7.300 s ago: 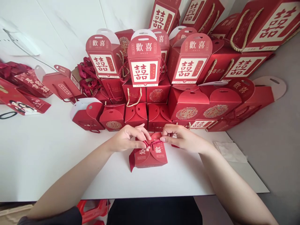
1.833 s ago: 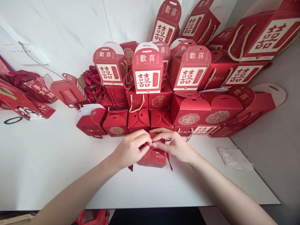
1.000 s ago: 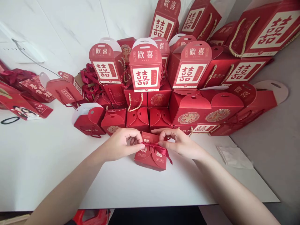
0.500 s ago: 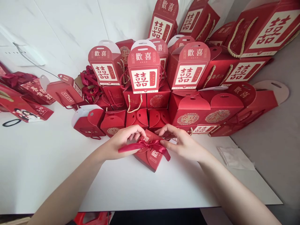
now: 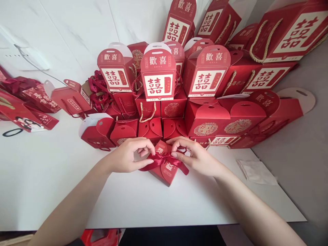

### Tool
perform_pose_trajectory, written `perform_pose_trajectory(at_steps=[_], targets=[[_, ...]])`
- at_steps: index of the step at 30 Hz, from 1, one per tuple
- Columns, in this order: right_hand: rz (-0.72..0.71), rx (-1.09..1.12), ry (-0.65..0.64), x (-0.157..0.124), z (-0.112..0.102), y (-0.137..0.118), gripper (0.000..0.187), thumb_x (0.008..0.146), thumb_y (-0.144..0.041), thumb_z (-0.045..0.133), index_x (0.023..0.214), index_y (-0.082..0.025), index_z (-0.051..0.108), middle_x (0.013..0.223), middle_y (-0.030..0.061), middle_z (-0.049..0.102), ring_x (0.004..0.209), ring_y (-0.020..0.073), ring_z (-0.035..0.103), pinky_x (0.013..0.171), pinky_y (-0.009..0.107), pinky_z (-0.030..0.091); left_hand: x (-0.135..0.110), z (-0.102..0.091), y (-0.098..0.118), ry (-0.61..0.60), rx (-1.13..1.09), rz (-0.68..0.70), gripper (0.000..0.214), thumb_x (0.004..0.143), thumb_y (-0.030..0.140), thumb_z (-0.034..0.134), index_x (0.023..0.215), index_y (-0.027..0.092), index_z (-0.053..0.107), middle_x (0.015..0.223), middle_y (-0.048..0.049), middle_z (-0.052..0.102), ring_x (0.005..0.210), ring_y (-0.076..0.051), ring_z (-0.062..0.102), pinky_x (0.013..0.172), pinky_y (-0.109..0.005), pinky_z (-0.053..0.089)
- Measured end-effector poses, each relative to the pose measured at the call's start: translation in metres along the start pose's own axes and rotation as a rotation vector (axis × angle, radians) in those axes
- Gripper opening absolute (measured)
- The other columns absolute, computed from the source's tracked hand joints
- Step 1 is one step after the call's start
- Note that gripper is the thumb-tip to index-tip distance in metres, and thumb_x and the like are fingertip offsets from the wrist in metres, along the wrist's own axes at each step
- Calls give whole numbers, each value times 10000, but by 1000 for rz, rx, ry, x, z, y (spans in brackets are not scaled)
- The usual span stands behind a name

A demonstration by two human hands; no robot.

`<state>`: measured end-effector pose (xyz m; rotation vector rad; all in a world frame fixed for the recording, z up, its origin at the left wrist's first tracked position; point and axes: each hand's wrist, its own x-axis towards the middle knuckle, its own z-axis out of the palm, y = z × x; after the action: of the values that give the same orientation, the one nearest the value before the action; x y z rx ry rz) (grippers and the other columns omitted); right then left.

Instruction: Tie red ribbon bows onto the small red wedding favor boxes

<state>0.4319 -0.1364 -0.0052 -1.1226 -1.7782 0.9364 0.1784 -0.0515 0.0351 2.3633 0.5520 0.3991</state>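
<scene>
Head view, left hand (image 5: 126,156): curving, fingertips reaching the red ribbon bow (image 5: 164,159), grip unclear.
Right hand (image 5: 194,156): curving likewise at the bow, grip unclear.
Box: red gift box (image 5: 167,175) sitting angled on the white table (image 5: 51,191).
Risk: slack ribbon could be loosening the bow.

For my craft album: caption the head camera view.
Left hand and right hand hold a red ribbon bow on a red favor box.

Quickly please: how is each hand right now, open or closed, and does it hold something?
Left hand: closed, holding the red ribbon.
Right hand: closed, holding the same ribbon.
</scene>
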Motion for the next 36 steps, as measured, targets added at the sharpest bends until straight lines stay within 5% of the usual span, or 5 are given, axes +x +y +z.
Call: perform_pose_trajectory(at_steps=[11, 17, 23, 30, 36], targets=[[44, 23, -27, 0, -1, -1, 122, 899, -274, 646, 830, -224, 559, 1248, 29, 623, 1173, 188, 577, 971, 331, 438, 3, 2, 2, -56, 48, -73, 289, 805, 285, 717, 1027, 213, 547, 678, 76, 401, 592, -78, 407, 620, -228, 370], [12, 2, -39, 0, -1, -1, 94, 910, -274, 629, 842, -219, 593, 1223, 49, 638, 1133, 196, 595, 947, 341, 455, 3, 3, -1, -14, 102, 103, 52, 827, 230, 698, 822, 191, 665, 723, 17, 511, 683, -103, 486, 660, -241, 404], [17, 8, -30, 1, -1, 1, 74, 902, -254, 634, 847, -217, 601, 1227, 57, 637, 1176, 211, 578, 961, 354, 453, 3, 3, -12, 68, 188, 293, 141, 814, 247, 732, 939, 283, 788, 671, 6, 504, 628, -105, 465, 591, -246, 389], [4, -1, -25, 0, -2, 1, 51, 912, -249, 624, 870, -221, 630, 1217, 46, 637, 1160, 190, 586, 983, 338, 439, 2, 2, -11, 91, 328, 297, 262, 819, 299, 727, 1070, 231, 755, 681, -8, 563, 642, -122, 484, 599, -257, 406], [13, 13, 10, 0, -1, 0, 101, 934, -286, 595, 873, -216, 636, 1221, 66, 630, 1113, 196, 608, 956, 349, 463, 1, 6, -6, 98, 352, 346, 186, 872, 231, 661, 1002, 309, 769, 681, 0, 539, 637, -114, 461, 605, -250, 397]])
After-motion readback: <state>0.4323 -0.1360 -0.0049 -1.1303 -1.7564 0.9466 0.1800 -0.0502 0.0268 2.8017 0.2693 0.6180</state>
